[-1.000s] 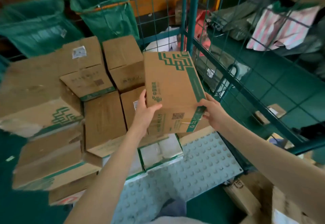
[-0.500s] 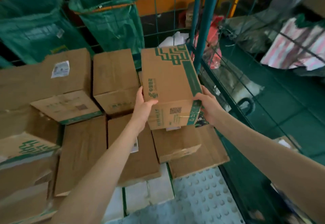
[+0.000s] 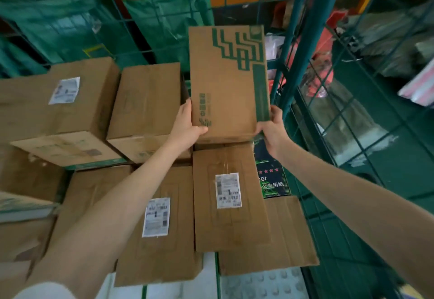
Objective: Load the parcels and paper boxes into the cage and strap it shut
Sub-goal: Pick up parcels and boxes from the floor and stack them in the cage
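Left hand (image 3: 187, 127) and right hand (image 3: 270, 128) grip the green-printed box (image 3: 226, 82) by its near corners, now carried farther forward, just past the labelled box (image 3: 229, 195).

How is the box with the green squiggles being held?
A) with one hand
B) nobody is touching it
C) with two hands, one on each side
C: the left hand and the right hand each grip a near corner of the box, one on either side.
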